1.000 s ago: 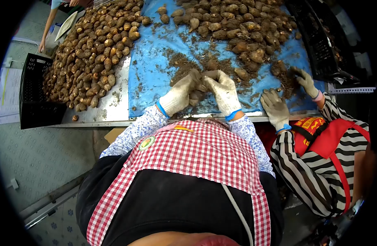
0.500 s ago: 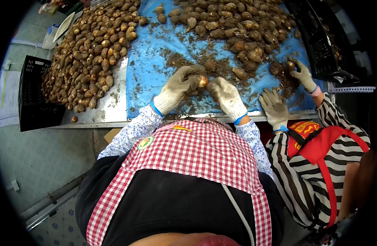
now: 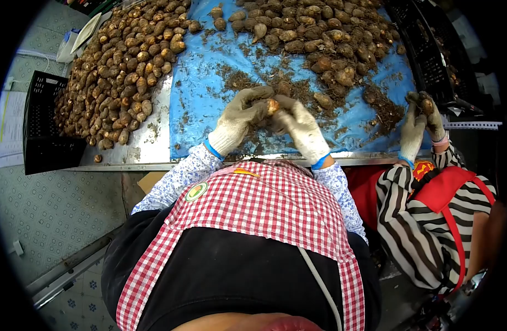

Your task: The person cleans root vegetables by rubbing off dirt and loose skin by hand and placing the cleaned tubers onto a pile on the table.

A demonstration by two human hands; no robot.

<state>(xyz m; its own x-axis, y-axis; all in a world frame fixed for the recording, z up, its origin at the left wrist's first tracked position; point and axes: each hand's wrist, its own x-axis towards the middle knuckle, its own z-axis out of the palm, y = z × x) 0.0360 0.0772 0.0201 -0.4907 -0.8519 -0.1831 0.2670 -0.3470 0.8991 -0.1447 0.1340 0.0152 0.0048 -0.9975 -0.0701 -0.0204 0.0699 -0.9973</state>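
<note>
Between the tips of my gloved left hand [image 3: 238, 117] a small taro [image 3: 273, 106] is held, its pale orange end showing. My gloved right hand [image 3: 302, 128] meets the taro from the right, its fingers bent in around it; the lower ones are slightly blurred. Both hands are just above a blue sheet [image 3: 201, 99] strewn with brown root fibres and soil. Right behind them lies an uncleaned taro [image 3: 322, 100], near a large heap of hairy taros [image 3: 314, 36].
On the left, cleaned taros [image 3: 118, 77] are piled on the metal tabletop [image 3: 159, 140], beside a black crate [image 3: 49, 138]. At right, a co-worker's gloved hands [image 3: 422, 124] hold a taro near another black crate [image 3: 430, 49]. Loose fibres [image 3: 383, 110] lie between us.
My right hand has moved left and up against the taro, while my left hand stays nearly in place. The co-worker's hands have come together at the right with a taro.
</note>
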